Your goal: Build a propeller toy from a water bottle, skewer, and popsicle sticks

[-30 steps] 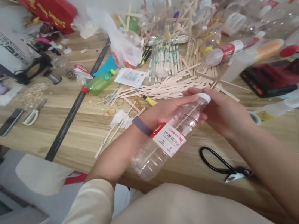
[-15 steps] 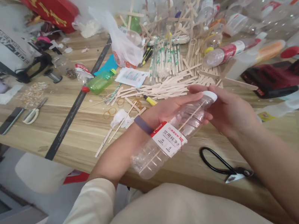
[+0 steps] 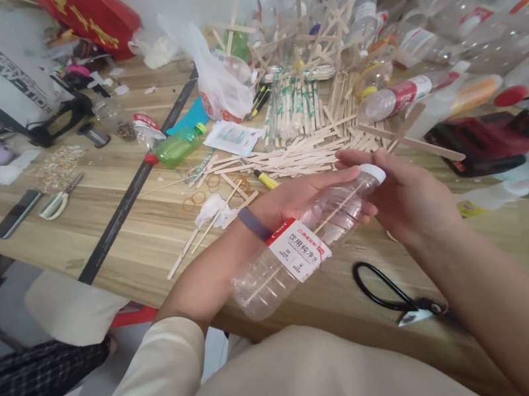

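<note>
A clear plastic bottle (image 3: 263, 285) with a red and white label and a white cap (image 3: 372, 173) lies slantwise in front of my body, a thin stick running along its length. My left hand (image 3: 301, 195) is wrapped round its upper part from behind. At the cap end my right hand (image 3: 398, 187) closes round the neck, its fingers partly hidden behind the bottle. Just beyond my right hand, crossed flat wooden sticks (image 3: 422, 133) stick out. Black-handled scissors (image 3: 401, 297) lie near the table's front edge, below my right hand.
Loose wooden sticks (image 3: 298, 156) and a yellow cutter (image 3: 265, 178) lie beyond my hands. Several bottles crowd the back right near a red and black power tool (image 3: 491, 139). A green bottle (image 3: 178, 146), a long black strip (image 3: 122, 220) and white scissors (image 3: 57, 203) are leftward.
The bottle has turned slightly in my hands, and the crossed sticks by my right hand have shifted a little right. Dark checked cloth has come into view at the lower left.
</note>
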### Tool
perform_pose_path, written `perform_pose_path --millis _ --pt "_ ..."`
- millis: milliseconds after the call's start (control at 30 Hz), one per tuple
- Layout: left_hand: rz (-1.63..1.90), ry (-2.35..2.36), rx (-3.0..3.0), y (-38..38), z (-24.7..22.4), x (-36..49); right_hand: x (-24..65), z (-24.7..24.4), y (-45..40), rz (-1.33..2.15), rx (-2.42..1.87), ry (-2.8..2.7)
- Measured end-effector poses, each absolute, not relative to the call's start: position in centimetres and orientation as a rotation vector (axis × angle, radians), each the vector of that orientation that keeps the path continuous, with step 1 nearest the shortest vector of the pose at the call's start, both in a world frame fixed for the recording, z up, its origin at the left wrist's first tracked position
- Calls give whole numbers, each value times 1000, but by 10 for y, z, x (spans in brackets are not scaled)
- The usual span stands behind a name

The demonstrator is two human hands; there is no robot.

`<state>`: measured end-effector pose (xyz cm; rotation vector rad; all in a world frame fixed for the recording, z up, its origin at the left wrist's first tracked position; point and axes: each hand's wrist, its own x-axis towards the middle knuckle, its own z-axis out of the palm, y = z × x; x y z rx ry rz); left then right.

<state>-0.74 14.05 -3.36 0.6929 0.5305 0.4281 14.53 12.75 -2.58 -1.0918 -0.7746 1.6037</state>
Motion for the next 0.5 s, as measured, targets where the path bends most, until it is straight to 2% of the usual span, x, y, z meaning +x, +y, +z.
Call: perform_pose_path --millis 500 --pt "458 560 732 137 -30 -7 148 -28 128 1625 -1075 -826"
